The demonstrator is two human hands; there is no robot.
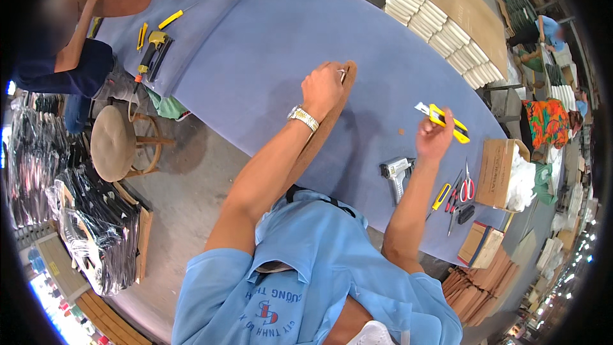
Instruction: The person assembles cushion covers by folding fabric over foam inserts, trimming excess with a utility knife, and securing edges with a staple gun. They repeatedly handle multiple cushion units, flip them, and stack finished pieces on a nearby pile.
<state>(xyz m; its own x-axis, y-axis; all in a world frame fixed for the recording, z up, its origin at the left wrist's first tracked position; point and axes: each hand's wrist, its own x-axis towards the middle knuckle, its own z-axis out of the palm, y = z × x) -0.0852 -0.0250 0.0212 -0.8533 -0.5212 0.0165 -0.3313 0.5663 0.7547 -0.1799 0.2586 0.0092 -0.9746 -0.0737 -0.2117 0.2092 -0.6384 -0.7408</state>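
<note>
Brown, thin board (324, 135), seen nearly edge-on, its broad face unreadable; left hand (324, 91) clenched over its far end, presumably to steady it on edge. Off to that hand's right, right hand (433, 136) is closed round a yellow utility knife (459, 130), bared blade well apart from the board, likely for safety. Silver staple gun (397, 171) lies nearside of the right hand, seemingly parked within reach. Unclear: pale bit (343, 74) at left hand's grip; board's near end, partly behind left forearm (271, 160)
</note>
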